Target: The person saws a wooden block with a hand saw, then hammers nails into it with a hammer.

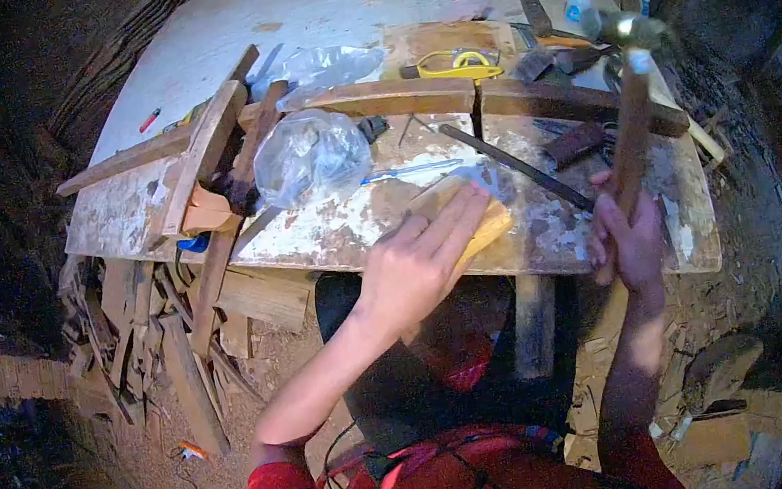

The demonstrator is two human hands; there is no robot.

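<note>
left hand (418, 259) lies flat, fingers stretched out, palm down on a small pale wood block (464, 218) at the near edge of the bench (347, 221); it presses rather than grips. right hand (627, 239) is clenched round the wooden handle of a hammer (631, 107), handle raised nearly upright, metal head up above the hand and blurred. Block sits under the left fingers, well to the left of the right hand

just beyond the left hand: blue pen (410, 171) lying flat, then a crumpled clear plastic bag (310, 157). between the two hands a dark thin bar (516, 167) runs diagonally across the bench. Beyond that a long wood plank (449, 94) lies crosswise, with a yellow-handled tool (452, 64) behind it

far left of the left hand: stacked wood strips (206, 156) on the bench, and scrap offcuts (156, 330) piled on the dirt floor below. red sleeves at both forearms' near end
</note>
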